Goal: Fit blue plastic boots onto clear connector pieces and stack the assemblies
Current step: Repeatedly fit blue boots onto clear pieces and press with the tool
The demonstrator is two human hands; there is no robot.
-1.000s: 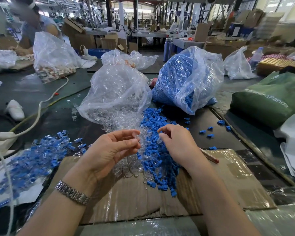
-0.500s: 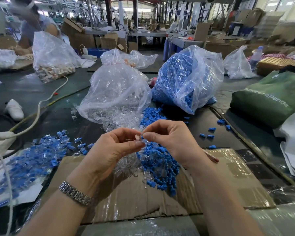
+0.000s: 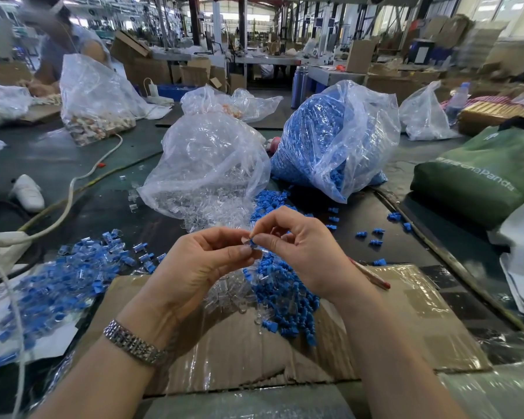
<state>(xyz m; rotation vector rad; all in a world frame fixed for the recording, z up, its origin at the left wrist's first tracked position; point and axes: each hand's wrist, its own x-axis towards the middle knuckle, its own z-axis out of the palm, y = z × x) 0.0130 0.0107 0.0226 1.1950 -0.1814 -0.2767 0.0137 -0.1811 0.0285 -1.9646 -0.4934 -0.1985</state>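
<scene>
— Where is the piece, and how does it lie?

— Between both hands, above the loose blue boots [image 3: 280, 293]. The small blue-and-clear piece [image 3: 252, 244] seems to run from one hand toward the other; its ends are too small to tell apart.

— And the hands?

— The left hand [image 3: 200, 261] pinches it with thumb and forefinger, palm turned up. The right hand [image 3: 303, 249] pinches it too, fingers curled, knuckles up. Finished pieces [image 3: 61, 276] lie left of the left hand.

2 hands [image 3: 254, 252], 6 plastic bags [image 3: 206, 164], 1 green bag [image 3: 478, 173].
</scene>
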